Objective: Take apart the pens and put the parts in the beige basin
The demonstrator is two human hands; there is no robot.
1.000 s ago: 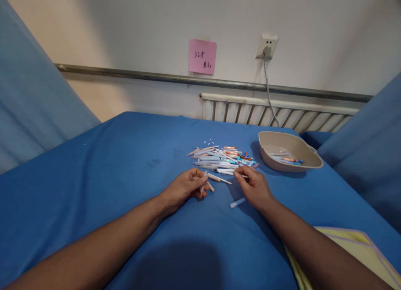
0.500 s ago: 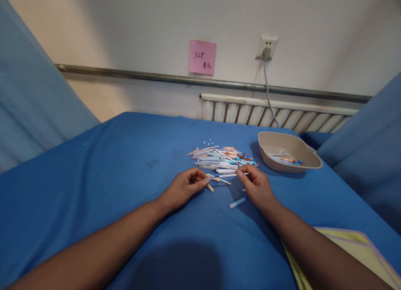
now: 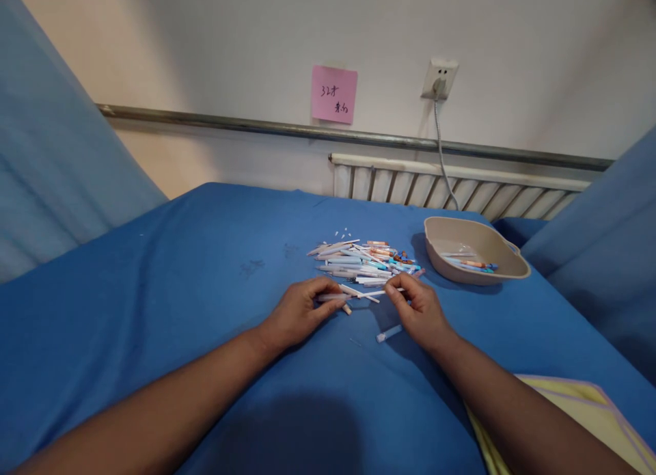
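My left hand [image 3: 300, 311] pinches a slim, translucent whitish pen barrel [image 3: 333, 297] between thumb and fingers. From the right, my right hand [image 3: 417, 307] grips a thin white pen refill [image 3: 373, 294], whose left end meets the barrel's tip. Whether the refill is inside the barrel I cannot tell. Just beyond both hands lies a heap of pen parts [image 3: 348, 262]: pale barrels, white sticks and blue and orange pieces. Under the held parts rests a small cream-coloured piece [image 3: 347, 309], partly hidden. A light blue pen piece [image 3: 388, 333] lies left of my right wrist.
A beige basin [image 3: 479, 275] with several pens in it stands right of the heap. Tiny white tips [image 3: 343, 233] lie behind the heap on the blue cloth [image 3: 205, 256]. A yellow cloth [image 3: 568, 406] is at front right. Blue curtains [image 3: 66, 133] hang on both sides.
My left fingers have shifted, and more of the barrel shows between them. The refill's dark tip, visible earlier, is now hard to make out where it meets the barrel.
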